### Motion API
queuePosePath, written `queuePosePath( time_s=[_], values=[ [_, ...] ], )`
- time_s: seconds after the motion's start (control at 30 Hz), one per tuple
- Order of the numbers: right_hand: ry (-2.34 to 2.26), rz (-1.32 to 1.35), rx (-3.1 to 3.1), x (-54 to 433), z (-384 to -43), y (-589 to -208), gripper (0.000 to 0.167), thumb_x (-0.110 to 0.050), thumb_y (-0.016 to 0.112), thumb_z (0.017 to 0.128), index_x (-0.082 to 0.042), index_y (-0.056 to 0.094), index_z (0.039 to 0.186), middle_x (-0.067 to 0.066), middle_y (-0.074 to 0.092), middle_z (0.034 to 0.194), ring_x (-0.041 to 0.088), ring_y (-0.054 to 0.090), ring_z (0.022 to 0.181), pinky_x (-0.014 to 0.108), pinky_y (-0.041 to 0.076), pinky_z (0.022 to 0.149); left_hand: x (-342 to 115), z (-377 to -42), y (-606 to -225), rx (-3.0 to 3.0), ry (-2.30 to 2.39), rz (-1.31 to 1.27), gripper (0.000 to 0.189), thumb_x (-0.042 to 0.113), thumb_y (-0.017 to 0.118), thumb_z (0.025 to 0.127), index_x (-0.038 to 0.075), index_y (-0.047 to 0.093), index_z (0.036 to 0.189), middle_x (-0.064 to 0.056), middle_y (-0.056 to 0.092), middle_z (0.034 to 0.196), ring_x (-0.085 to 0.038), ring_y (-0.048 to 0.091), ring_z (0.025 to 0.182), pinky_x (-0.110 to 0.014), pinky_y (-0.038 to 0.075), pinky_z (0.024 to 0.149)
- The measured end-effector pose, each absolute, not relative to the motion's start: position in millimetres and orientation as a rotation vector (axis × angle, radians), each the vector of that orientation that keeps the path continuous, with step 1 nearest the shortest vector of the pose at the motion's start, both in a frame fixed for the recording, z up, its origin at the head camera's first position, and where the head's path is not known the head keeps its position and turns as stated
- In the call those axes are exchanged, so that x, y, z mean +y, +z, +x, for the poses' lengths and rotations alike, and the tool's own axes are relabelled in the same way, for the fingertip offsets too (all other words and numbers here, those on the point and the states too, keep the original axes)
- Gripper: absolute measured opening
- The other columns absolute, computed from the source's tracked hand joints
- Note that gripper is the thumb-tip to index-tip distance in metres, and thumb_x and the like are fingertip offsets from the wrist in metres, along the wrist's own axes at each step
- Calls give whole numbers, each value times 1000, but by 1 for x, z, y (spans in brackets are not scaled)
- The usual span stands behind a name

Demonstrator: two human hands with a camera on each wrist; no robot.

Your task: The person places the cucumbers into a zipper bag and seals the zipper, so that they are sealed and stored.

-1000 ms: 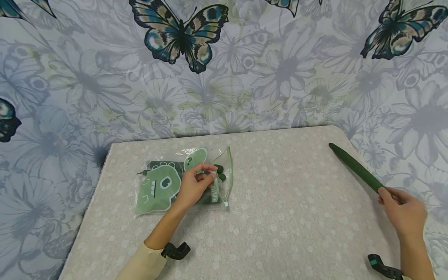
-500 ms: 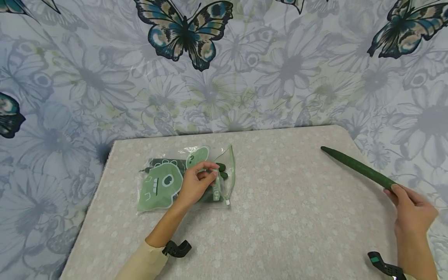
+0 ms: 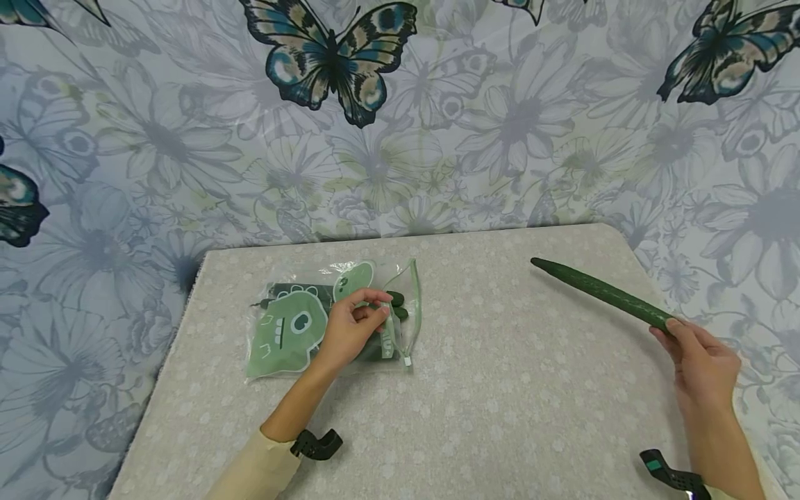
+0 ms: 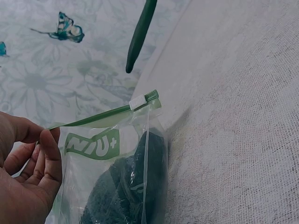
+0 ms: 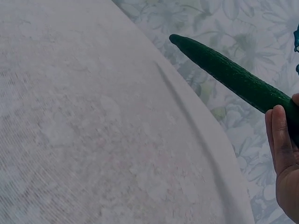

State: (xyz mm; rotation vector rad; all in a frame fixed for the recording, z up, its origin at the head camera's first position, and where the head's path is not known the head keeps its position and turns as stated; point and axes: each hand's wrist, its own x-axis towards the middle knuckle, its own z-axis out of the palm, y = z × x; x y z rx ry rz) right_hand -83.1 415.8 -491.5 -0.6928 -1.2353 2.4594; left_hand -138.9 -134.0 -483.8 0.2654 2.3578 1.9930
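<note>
A long dark green cucumber (image 3: pixel 600 292) is held by my right hand (image 3: pixel 703 364) at its near end, thumb on top. It points up and to the left over the right side of the table, and the right wrist view shows the cucumber (image 5: pixel 233 77) above the cloth with fingers along its underside. My left hand (image 3: pixel 353 326) pinches the green zip edge of a clear slider bag (image 4: pixel 112 135) printed with a green cartoon (image 3: pixel 284 333). The mouth stands partly apart, with the white slider (image 4: pixel 138 102) at one end. Dark green cucumbers (image 3: pixel 396 299) lie inside, partly hidden.
A pale flowered cloth covers the table (image 3: pixel 487 389). Behind it hangs a backdrop (image 3: pixel 500 139) with butterflies and flowers, close against the table's back edge. A black wrist camera (image 3: pixel 317 444) sits on the left arm and another wrist camera (image 3: pixel 671 476) on the right.
The right hand first shifts slightly right, then comes back left with the cucumber, which tilts flatter and points further left. The left hand keeps its pinch on the bag, which stays in place.
</note>
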Motion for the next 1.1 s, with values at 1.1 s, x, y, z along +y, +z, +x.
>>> queuePosePath(
  time_s=[1.1],
  values=[
    [2599,-208,-1808,299,-140,-500,15,-6,70,104,-9,83,111,-2,78,110,9,83,90,21,63,90,-134,-139,-482,2355,1997,275,25,8,70,104,-4,72,125,-17,65,113,-11,66,70,-31,64,71]
  ],
)
